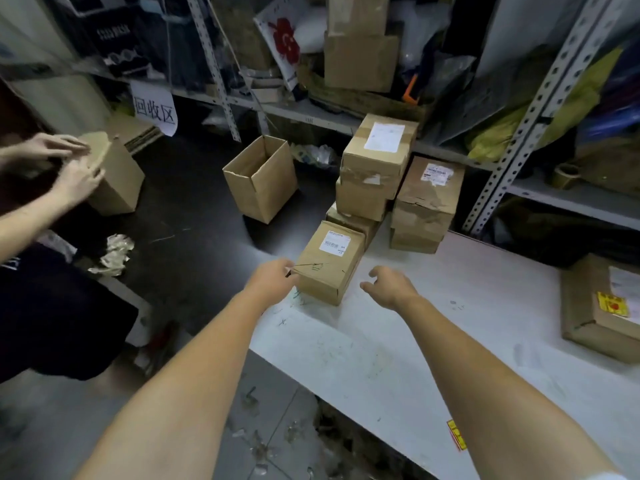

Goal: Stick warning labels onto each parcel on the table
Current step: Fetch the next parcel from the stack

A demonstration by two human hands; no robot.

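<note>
Head view: both hands at the nearest parcel (329, 271), on the counter (398, 358) at its left edge.
Parcel long axis near-to-far, shipping label (335, 242) up. Left hand (273, 280) touches its near-left corner; cannot tell whether the fingers grip. Right hand (393, 287) just right, fingers loosely curled, empty.

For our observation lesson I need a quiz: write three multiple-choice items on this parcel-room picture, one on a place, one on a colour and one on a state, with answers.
1. Where is the labelled parcel?
A) by the right edge of the table
B) on the floor
C) atop the stack

2. What colour is its warning label?
A) blue
B) yellow with red
C) green

3. In what state is the lone box left of the stack?
A) taped shut
B) open-topped
C) crushed flat

Answers:
1 A, it lies on the white top at the far right.
2 B, a yellow ground with a red mark.
3 B, its flaps stand up and the inside shows.
</note>
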